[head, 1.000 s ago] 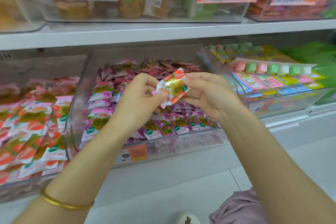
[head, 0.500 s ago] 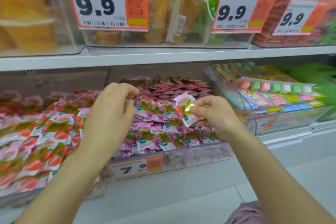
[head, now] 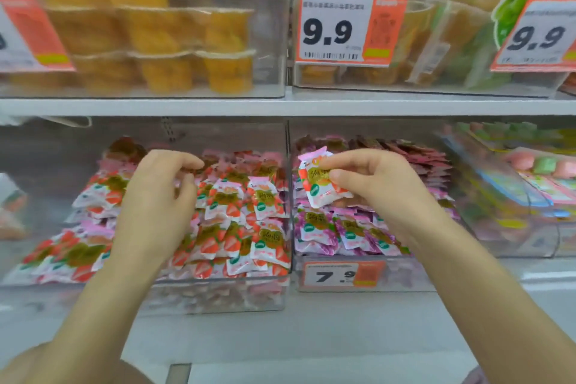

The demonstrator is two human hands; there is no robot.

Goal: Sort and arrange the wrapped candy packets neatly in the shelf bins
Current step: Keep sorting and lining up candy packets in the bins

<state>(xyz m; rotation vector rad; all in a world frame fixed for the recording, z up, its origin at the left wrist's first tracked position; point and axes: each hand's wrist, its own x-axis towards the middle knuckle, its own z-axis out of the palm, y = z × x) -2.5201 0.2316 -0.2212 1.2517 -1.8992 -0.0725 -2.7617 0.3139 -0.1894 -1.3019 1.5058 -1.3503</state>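
R hand [head: 383, 190] pinches one strawberry pkt [head: 321, 184] btwn thumb and fingertips. It holds the pkt up above the 7.9 tag [head: 339, 275], over the purple-pkt bin [head: 405, 274] that carries the tag. The pkt is white w/ red fruit print and sits tilted.

L hand [head: 156, 196] hangs up and left of the 7.9 tag, fingers loosely curled, nothing seen in them. It is over the strawberry bin [head: 218, 299], which stands just left of the tag and is heaped w/ red-and-white pkts [head: 265, 203] of the same look. The clear walls where the two bins meet rise up-left of the tag, btwn the held pkt and that heap.

Straight above the tag lie purple pkts [head: 327, 234] in rows. Farther back are dark red pkts [head: 414, 156]. The R forearm hides part of that bin's right side.

Right of the tag is a third clear bin [head: 514, 237] w/ pastel candy strips, blurred. High above the tag runs a white shelf board [head: 280, 106]. It bears bins of orange jelly cups [head: 224, 72] and a 9.9 tag [head: 346, 25].
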